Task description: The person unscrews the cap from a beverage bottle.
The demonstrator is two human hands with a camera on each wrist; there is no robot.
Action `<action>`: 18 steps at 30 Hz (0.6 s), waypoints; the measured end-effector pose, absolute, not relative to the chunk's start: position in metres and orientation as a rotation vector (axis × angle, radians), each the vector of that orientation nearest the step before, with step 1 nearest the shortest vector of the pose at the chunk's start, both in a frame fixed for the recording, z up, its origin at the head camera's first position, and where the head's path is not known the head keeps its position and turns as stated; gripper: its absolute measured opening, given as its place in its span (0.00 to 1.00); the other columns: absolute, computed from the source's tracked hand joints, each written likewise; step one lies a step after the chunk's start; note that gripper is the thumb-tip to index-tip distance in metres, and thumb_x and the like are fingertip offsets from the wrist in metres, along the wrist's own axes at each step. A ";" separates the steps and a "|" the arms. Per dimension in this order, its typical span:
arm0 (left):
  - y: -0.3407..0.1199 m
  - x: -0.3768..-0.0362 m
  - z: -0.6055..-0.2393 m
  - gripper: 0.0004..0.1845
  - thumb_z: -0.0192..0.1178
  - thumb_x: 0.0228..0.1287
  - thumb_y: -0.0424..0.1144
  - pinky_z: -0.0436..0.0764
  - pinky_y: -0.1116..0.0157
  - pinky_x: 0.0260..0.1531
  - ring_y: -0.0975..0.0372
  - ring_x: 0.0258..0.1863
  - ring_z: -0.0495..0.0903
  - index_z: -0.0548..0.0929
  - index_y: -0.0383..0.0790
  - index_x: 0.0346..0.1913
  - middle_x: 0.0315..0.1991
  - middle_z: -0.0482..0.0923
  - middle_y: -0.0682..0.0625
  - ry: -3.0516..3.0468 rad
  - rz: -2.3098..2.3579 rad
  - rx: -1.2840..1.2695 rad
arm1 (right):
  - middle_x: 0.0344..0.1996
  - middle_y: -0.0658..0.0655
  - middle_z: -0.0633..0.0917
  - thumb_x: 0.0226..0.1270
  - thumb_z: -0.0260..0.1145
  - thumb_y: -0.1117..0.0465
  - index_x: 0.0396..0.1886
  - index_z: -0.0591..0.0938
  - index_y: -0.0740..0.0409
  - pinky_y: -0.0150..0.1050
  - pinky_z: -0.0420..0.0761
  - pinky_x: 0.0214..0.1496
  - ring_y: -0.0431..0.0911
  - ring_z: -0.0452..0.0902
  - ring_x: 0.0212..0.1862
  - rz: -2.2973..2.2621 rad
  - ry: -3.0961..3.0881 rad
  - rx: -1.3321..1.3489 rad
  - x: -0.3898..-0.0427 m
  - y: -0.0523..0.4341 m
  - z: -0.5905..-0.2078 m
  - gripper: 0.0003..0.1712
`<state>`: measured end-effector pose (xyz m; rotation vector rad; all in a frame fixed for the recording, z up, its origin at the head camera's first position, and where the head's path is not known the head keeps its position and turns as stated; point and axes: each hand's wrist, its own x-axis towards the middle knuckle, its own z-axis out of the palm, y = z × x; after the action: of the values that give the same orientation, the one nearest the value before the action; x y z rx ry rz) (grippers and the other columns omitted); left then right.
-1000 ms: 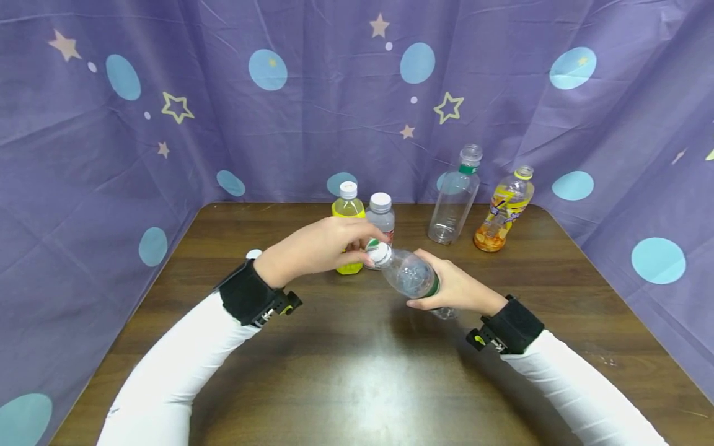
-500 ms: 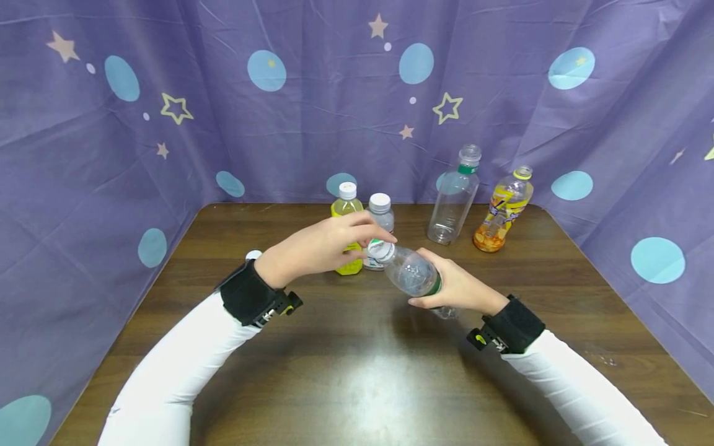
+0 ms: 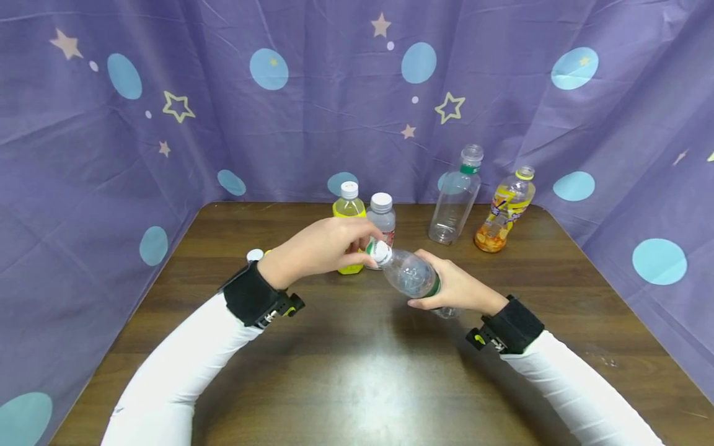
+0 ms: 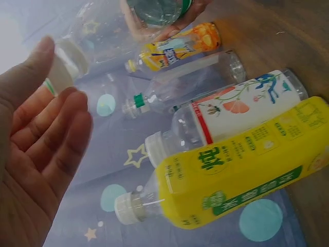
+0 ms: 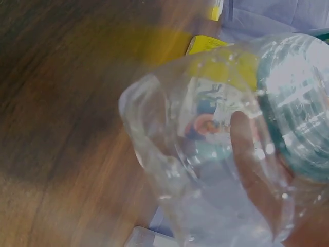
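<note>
Two hands on one clear bottle, cap end pointing left!

The right hand [image 3: 454, 290] wraps its fingers round the body of the clear plastic bottle [image 3: 409, 275], holding it tilted above the wooden surface [image 3: 357, 371], while the left hand [image 3: 320, 248] pinches the white cap [image 3: 381, 253] with its fingertips. Just beyond the left hand stand a yellow drink bottle [image 3: 349, 210] and a white-capped floral-label bottle [image 3: 382, 217], side by side. Beyond the right hand stand an empty clear bottle [image 3: 454, 198] and an orange-labelled bottle [image 3: 502, 210], both uncapped.
</note>
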<state>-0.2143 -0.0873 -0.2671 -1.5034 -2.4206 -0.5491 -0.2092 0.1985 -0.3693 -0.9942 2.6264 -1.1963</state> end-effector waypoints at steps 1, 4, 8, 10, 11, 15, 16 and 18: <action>-0.087 -0.214 -0.268 0.21 0.70 0.55 0.48 0.75 0.73 0.30 0.67 0.29 0.74 0.82 0.42 0.49 0.34 0.77 0.55 -2.430 -0.547 -1.489 | 0.47 0.48 0.81 0.46 0.80 0.51 0.58 0.69 0.47 0.39 0.80 0.50 0.42 0.79 0.47 -1.198 2.622 -0.997 -0.209 0.198 -0.370 0.40; -0.087 -0.213 -0.269 0.21 0.70 0.55 0.48 0.76 0.73 0.33 0.67 0.31 0.74 0.82 0.41 0.48 0.37 0.76 0.54 -2.437 -0.565 -1.475 | 0.47 0.48 0.81 0.47 0.80 0.51 0.58 0.70 0.47 0.39 0.80 0.49 0.42 0.79 0.47 -1.199 2.615 -0.998 -0.210 0.198 -0.371 0.39; -0.086 -0.215 -0.269 0.23 0.70 0.57 0.45 0.78 0.72 0.39 0.66 0.38 0.74 0.79 0.40 0.54 0.47 0.76 0.53 -2.419 -0.622 -1.529 | 0.47 0.48 0.81 0.47 0.80 0.52 0.58 0.69 0.47 0.39 0.80 0.49 0.43 0.79 0.47 -1.204 2.623 -0.983 -0.209 0.199 -0.370 0.40; -0.086 -0.215 -0.268 0.25 0.69 0.58 0.41 0.78 0.72 0.42 0.66 0.41 0.75 0.78 0.42 0.58 0.51 0.76 0.53 -2.395 -0.616 -1.566 | 0.48 0.48 0.81 0.47 0.80 0.52 0.59 0.69 0.47 0.39 0.80 0.50 0.43 0.78 0.47 -1.204 2.627 -0.976 -0.209 0.199 -0.370 0.40; -0.086 -0.216 -0.268 0.25 0.69 0.58 0.38 0.78 0.72 0.43 0.65 0.42 0.75 0.77 0.43 0.59 0.52 0.76 0.52 -2.377 -0.601 -1.584 | 0.48 0.48 0.81 0.47 0.80 0.51 0.59 0.69 0.47 0.39 0.80 0.50 0.43 0.78 0.47 -1.202 2.628 -0.974 -0.208 0.199 -0.369 0.41; -0.087 -0.216 -0.267 0.23 0.68 0.57 0.30 0.79 0.71 0.45 0.63 0.45 0.76 0.80 0.46 0.56 0.51 0.76 0.51 -2.298 -0.509 -1.621 | 0.48 0.48 0.81 0.48 0.79 0.52 0.59 0.69 0.47 0.39 0.79 0.50 0.43 0.78 0.47 -1.214 2.607 -0.977 -0.208 0.200 -0.369 0.40; -0.087 -0.216 -0.268 0.22 0.68 0.57 0.29 0.79 0.71 0.45 0.63 0.45 0.76 0.80 0.47 0.55 0.50 0.76 0.50 -2.283 -0.494 -1.622 | 0.47 0.48 0.81 0.48 0.79 0.52 0.59 0.69 0.47 0.39 0.79 0.50 0.43 0.78 0.47 -1.217 2.601 -0.979 -0.208 0.200 -0.369 0.39; -0.087 -0.215 -0.268 0.20 0.69 0.56 0.30 0.80 0.70 0.46 0.62 0.45 0.77 0.81 0.46 0.52 0.49 0.76 0.50 -2.270 -0.471 -1.617 | 0.47 0.48 0.81 0.48 0.79 0.52 0.59 0.69 0.47 0.38 0.79 0.49 0.43 0.78 0.47 -1.220 2.595 -0.981 -0.208 0.201 -0.368 0.39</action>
<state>-0.2155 -0.0869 -0.2678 -1.6170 -2.2701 -0.4710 -0.2079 0.2006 -0.3684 -0.9814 2.5953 -1.2195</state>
